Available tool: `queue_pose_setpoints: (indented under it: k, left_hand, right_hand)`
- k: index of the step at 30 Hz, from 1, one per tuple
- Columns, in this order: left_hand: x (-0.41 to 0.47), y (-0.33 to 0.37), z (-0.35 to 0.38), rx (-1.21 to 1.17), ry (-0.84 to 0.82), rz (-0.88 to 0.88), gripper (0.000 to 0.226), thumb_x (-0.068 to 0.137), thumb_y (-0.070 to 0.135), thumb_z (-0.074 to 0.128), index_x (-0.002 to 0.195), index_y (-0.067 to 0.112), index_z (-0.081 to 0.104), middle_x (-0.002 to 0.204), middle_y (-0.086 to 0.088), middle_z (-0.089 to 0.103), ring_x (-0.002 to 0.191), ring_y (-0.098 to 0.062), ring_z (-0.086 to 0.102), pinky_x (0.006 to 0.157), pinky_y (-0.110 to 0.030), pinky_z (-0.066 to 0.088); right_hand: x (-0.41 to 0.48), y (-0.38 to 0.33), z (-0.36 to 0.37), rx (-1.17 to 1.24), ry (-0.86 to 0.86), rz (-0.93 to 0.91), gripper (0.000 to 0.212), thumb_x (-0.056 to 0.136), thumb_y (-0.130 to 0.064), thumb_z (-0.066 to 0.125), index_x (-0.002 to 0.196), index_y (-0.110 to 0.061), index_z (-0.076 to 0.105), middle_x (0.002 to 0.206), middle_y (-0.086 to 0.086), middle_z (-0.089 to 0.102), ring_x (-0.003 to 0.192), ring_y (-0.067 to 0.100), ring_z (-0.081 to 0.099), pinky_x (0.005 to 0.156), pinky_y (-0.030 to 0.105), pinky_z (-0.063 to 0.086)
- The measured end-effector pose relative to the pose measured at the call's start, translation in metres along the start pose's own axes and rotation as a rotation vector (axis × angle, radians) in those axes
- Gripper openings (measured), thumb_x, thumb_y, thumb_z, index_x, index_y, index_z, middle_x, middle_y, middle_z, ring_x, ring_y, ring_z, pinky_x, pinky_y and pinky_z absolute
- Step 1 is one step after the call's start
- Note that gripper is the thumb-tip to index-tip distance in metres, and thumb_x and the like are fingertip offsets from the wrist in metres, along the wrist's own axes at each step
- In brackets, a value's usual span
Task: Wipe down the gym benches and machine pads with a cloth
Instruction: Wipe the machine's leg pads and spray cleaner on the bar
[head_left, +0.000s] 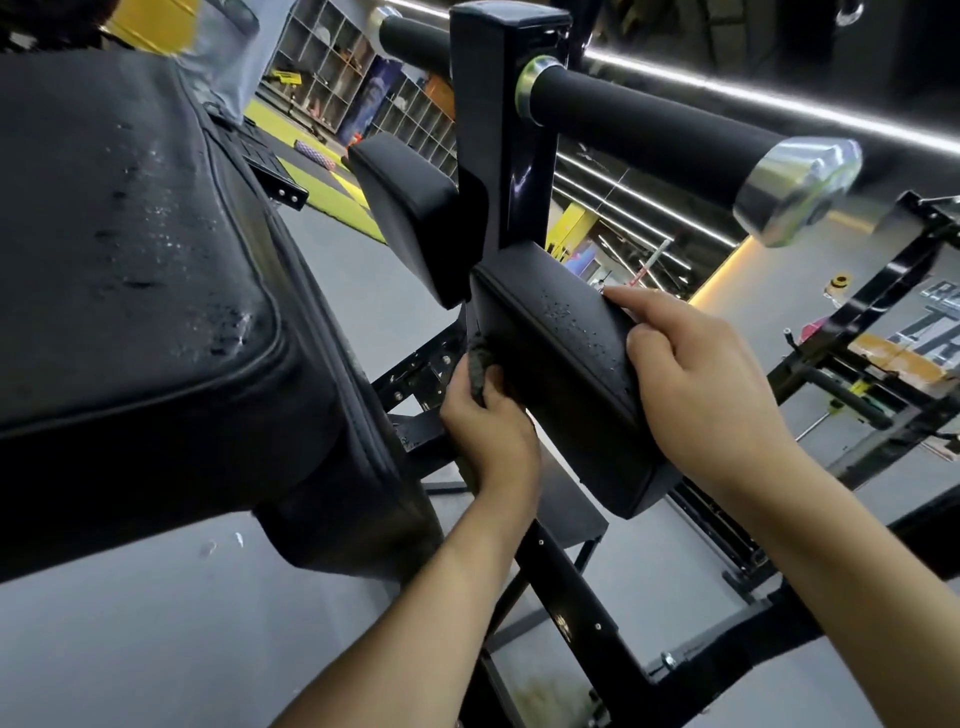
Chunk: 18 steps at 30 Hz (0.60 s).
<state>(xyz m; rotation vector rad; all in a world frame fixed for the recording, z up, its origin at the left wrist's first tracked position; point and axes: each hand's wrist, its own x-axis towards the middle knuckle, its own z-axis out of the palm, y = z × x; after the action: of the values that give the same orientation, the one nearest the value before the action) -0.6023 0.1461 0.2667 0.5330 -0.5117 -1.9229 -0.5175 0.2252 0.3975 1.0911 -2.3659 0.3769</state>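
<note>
A small black machine pad (550, 374) hangs tilted at the centre, speckled with spray droplets. My left hand (488, 426) grips a dark grey cloth (480, 369) and holds it against the pad's left side. My right hand (696, 374) curls over the pad's upper right edge and holds it. A second matching pad (410, 208) sits behind it to the left. A large black bench pad (135, 249) fills the left, wet with droplets.
A black upright post (506, 130) rises between the small pads, carrying a foam roller (649, 124) with a chrome end cap. Black frame bars (582, 613) run below my arms. A rack (878, 374) stands at right, over grey floor, with shelving far behind.
</note>
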Motion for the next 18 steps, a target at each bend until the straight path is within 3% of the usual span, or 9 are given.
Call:
queue_pose_setpoints:
  k: [3,6,9,11,13,15,18]
  left_hand:
    - [-0.01,0.003,-0.007,0.06,-0.026,0.08,0.031,0.096,0.001,0.056,0.121,0.013,0.071,0.11,0.0,0.073,0.102,-0.009,0.066,0.092,-0.02,0.052]
    - [0.016,0.012,0.01,-0.01,0.072,0.008,0.027,0.096,-0.003,0.056,0.119,0.002,0.068,0.109,-0.013,0.071,0.09,-0.013,0.062,0.087,-0.022,0.051]
    - [0.012,0.022,0.01,-0.026,0.14,-0.042,0.018,0.095,-0.001,0.059,0.112,0.006,0.06,0.102,-0.008,0.065,0.081,-0.009,0.058,0.075,-0.014,0.046]
    - [-0.007,0.02,-0.003,-0.028,0.069,0.022,0.016,0.094,-0.001,0.06,0.105,0.011,0.061,0.092,0.003,0.064,0.077,0.002,0.059,0.073,-0.011,0.045]
    - [-0.019,0.021,-0.014,-0.03,-0.014,0.047,0.017,0.094,0.003,0.063,0.103,0.018,0.067,0.092,0.009,0.067,0.083,0.001,0.064,0.078,-0.016,0.051]
    - [-0.007,0.024,-0.007,-0.062,0.012,0.039,0.017,0.094,0.003,0.063,0.106,0.012,0.071,0.097,0.003,0.07,0.088,-0.006,0.067,0.084,-0.02,0.055]
    - [0.015,0.036,0.009,-0.103,0.113,0.016,0.021,0.096,0.0,0.06,0.113,0.0,0.071,0.104,-0.01,0.072,0.086,-0.007,0.066,0.079,-0.009,0.051]
  right_hand:
    - [-0.004,-0.002,-0.003,0.131,-0.008,-0.004,0.045,0.098,-0.01,0.041,0.133,-0.034,0.058,0.114,-0.03,0.058,0.096,-0.015,0.051,0.075,-0.001,0.036]
    - [-0.006,-0.003,-0.004,0.22,-0.015,0.01,0.048,0.096,-0.005,0.042,0.126,-0.037,0.063,0.103,-0.043,0.052,0.097,-0.027,0.047,0.073,-0.007,0.033]
    - [-0.004,-0.003,-0.003,0.22,-0.025,0.018,0.051,0.096,-0.006,0.041,0.118,-0.047,0.062,0.097,-0.044,0.055,0.098,-0.021,0.05,0.073,-0.001,0.038]
    - [-0.005,-0.003,-0.003,0.221,-0.03,0.029,0.048,0.096,-0.01,0.041,0.121,-0.045,0.063,0.103,-0.039,0.057,0.104,-0.012,0.052,0.081,0.01,0.042]
    - [-0.005,-0.003,-0.002,0.229,-0.02,0.035,0.046,0.09,-0.021,0.04,0.126,-0.04,0.062,0.111,-0.031,0.059,0.107,-0.004,0.054,0.085,0.02,0.044]
    - [-0.005,-0.002,-0.002,0.232,-0.016,0.039,0.051,0.083,-0.027,0.037,0.125,-0.041,0.062,0.11,-0.032,0.058,0.105,-0.009,0.052,0.081,0.021,0.043]
    - [-0.004,-0.002,-0.002,0.246,-0.029,0.036,0.044,0.094,-0.018,0.041,0.125,-0.04,0.062,0.109,-0.034,0.056,0.099,-0.016,0.05,0.077,0.019,0.04]
